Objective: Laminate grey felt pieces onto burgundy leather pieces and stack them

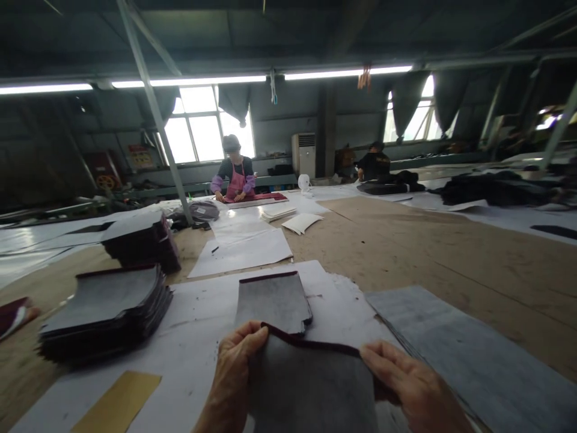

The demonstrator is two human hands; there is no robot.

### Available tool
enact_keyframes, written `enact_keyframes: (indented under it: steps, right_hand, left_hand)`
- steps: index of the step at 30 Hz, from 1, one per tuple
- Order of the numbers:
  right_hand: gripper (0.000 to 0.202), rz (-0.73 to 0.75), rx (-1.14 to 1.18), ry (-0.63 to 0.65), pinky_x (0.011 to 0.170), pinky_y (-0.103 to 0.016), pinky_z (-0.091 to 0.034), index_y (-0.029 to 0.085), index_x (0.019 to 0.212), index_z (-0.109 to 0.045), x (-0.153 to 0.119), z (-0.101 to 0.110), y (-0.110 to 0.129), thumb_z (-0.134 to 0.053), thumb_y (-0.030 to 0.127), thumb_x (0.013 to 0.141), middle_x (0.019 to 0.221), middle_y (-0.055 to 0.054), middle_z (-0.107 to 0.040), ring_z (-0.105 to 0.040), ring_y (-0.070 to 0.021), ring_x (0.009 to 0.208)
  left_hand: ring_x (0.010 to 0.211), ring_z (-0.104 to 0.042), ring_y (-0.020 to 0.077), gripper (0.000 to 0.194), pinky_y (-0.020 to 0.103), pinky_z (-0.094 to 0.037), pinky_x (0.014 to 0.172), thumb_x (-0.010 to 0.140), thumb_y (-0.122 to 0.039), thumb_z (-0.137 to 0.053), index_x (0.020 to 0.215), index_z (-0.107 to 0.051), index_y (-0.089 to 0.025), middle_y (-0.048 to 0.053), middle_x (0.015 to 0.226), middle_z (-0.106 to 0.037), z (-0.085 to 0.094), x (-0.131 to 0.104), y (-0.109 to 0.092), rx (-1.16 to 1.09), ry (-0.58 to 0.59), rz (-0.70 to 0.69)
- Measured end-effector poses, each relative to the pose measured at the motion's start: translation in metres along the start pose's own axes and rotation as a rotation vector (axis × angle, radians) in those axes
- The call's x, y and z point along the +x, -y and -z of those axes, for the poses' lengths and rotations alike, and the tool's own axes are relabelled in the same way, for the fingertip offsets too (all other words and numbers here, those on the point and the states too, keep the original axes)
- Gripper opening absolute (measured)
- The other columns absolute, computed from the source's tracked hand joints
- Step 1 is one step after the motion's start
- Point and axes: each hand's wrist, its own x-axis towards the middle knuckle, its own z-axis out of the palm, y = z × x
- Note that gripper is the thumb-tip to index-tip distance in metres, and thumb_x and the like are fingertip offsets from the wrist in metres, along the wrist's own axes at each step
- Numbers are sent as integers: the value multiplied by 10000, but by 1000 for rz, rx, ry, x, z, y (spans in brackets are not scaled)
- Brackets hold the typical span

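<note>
Between my two hands a grey fabric panel [311, 382] with a dark maroon folded top edge is held up at its upper corners. My left hand [237, 364] pinches the left corner between thumb and fingers. The right corner is gripped by my right hand [401, 373], its fingers partly behind the cloth. Just beyond lies a small pile of similar grey panels [270, 297] with maroon edges, on white paper [202, 319]. The panel's lower part runs out of the bottom of the view.
Tall stacks of grey panels [108, 294] and dark-sided pieces [139, 237] stand at left. A tan card [119, 400] lies near front left, larger grey sheets [473, 349] at right. Across the table, a person in a pink apron [237, 177] handles maroon cloth; another person [375, 162] is farther right.
</note>
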Motion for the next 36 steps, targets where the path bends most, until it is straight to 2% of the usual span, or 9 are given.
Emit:
enact_keyframes:
  steps: [5, 8, 11, 14, 18, 21, 24, 28, 36]
  right_hand:
    - [311, -141, 349, 82, 617, -277, -418, 186, 651, -505, 24, -18, 2, -648, 461, 620, 586, 7, -506, -503, -151, 592]
    - [351, -151, 369, 253, 533, -252, -374, 169, 631, -481, 29, -20, 0, -660, 471, 621, 558, 18, -464, -442, -111, 515]
    - [359, -63, 241, 368, 486, -220, -310, 156, 607, -458, 36, -20, 2, -641, 462, 645, 541, 33, -422, -362, -73, 485]
    - [347, 12, 118, 307, 488, -223, -313, 158, 607, -445, 57, -24, 12, -599, 465, 661, 541, 35, -416, -361, -71, 485]
    - [294, 94, -16, 242, 507, -225, -356, 154, 648, -463, 103, -39, 26, -515, 413, 776, 563, 39, -435, -395, -71, 486]
    - [282, 172, -214, 139, 524, -227, -403, 135, 736, -523, 138, -52, 28, -489, 385, 861, 630, 34, -492, -457, -75, 524]
    - [256, 257, -442, 2, 611, -267, -460, 128, 816, -563, 161, -64, 25, -508, 372, 868, 758, 5, -560, -537, -105, 652]
    - [210, 353, -690, -142, 716, -320, -471, 141, 856, -580, 172, -74, 18, -517, 341, 868, 844, -20, -588, -564, -131, 766]
    - [203, 440, -879, -285, 755, -338, -462, 147, 838, -584, 176, -78, 14, -507, 331, 875, 850, -22, -596, -570, -141, 805]
  left_hand:
    - [475, -482, 112, 301, 203, -357, 457, 532, -385, -726, 650, -612, -133, -11, 524, -551, 9, 0, 7, 33, -61, 14]
    - [499, -490, 116, 299, 209, -378, 478, 500, -372, -728, 624, -611, -127, -6, 537, -554, 20, 2, 5, 54, -110, 4]
    - [500, -485, 113, 306, 208, -370, 471, 489, -350, -740, 629, -623, -104, 10, 552, -563, 30, 4, -9, 101, -107, 7]
    - [513, -487, 106, 319, 202, -368, 483, 512, -337, -736, 690, -643, -89, 22, 593, -581, 34, 13, -30, 157, -95, -25]
    - [505, -461, 91, 288, 204, -359, 494, 539, -338, -708, 700, -635, -109, -17, 568, -544, 34, 48, -49, 242, -142, -144]
    - [497, -438, 92, 234, 211, -337, 489, 580, -314, -686, 690, -629, -116, -38, 533, -506, 38, 81, -49, 347, -197, -227]
    - [537, -460, 96, 165, 222, -358, 536, 692, -277, -649, 728, -617, -119, -37, 580, -522, 42, 105, -41, 473, -255, -306]
    - [590, -494, 109, 181, 256, -404, 607, 791, -301, -600, 769, -589, -121, -32, 641, -531, 46, 119, -30, 613, -335, -373]
    - [584, -492, 122, 138, 247, -382, 598, 718, -270, -603, 766, -606, -140, -26, 619, -543, 42, 125, -24, 735, -388, -481]
